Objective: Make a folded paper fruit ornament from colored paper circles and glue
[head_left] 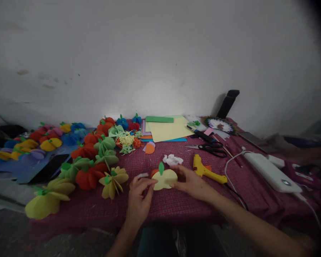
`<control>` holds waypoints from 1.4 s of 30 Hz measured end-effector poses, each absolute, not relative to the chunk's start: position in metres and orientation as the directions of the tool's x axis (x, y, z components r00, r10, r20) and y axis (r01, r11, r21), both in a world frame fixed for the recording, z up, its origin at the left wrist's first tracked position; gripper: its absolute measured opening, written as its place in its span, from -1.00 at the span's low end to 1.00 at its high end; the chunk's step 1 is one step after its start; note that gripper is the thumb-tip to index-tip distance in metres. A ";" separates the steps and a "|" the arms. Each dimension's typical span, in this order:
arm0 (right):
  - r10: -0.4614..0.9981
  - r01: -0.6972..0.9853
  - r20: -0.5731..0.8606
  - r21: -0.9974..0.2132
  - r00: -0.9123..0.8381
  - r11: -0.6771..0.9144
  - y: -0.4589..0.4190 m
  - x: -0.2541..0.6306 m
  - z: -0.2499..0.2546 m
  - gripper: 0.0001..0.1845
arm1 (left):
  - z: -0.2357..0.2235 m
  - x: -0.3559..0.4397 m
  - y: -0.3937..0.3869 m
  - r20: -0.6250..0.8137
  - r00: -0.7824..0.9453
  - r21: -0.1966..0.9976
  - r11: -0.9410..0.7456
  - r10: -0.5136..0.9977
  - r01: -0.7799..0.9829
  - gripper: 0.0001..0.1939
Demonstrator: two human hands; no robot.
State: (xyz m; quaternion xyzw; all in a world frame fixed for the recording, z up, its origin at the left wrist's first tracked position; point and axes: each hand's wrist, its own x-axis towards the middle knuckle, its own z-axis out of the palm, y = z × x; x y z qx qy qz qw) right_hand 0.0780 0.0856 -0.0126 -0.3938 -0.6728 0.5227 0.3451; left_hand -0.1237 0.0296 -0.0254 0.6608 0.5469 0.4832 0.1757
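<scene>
Pale yellow paper cutout, pumpkin-like in outline, is right at the centre of the action, held up over the front of the desk between two bare hands! The left hand has its left edge pinched between thumb and fingertips, and the right hand grips the opposite edge, thumb low, fingers curled above. A green paper leaf stands up at the top, and a bit of orange paper peeks out behind on the left.

Just beyond the hands sits a crumpled white wad, and out to the right lies the yellow glue gun, with black-handled scissors behind it, blades pointing left. Further right, there's a white power bank with a cable attached!

Over on the left, what a crowd: yellow, green and orange paper pumpkins bunched together, the many-petalled yellow one closest to the left hand. And at the back, a green strip lies across a large pale yellow sheet, near the wall.
</scene>
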 end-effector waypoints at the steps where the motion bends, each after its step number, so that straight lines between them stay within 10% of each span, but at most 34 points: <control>1: 0.877 0.207 0.057 -0.962 -0.477 0.175 0.084 0.077 -0.010 -0.64 | -0.026 -0.123 0.028 0.467 -0.060 0.736 -0.351 0.882 0.579 -0.82; 4: 0.871 0.381 0.175 -0.847 -0.459 0.371 0.078 0.075 0.003 -0.91 | -0.027 -0.122 0.024 0.511 -0.107 0.685 -0.329 0.853 0.650 -0.87; 9: 0.651 0.441 0.609 -0.481 -0.454 0.758 0.066 0.076 0.011 -0.75 | -0.028 -0.122 0.023 0.607 -0.081 0.612 -0.400 0.791 0.682 -0.82; 17: 0.393 0.472 0.754 -0.125 -0.526 0.873 0.053 0.073 -0.003 -0.59 | -0.031 -0.126 0.021 0.605 -0.091 0.653 -0.428 0.791 0.624 -0.76; 31: 0.380 0.510 0.756 -0.071 -0.533 0.857 0.053 0.058 -0.011 -0.66 | -0.034 -0.129 0.020 0.575 0.007 0.717 -0.508 0.818 0.478 -0.70; 42: 0.435 0.462 0.664 -0.150 -0.609 0.874 0.040 0.039 0.007 -0.61 | -0.024 -0.126 0.025 0.227 -0.053 0.963 -0.217 0.972 0.157 -0.72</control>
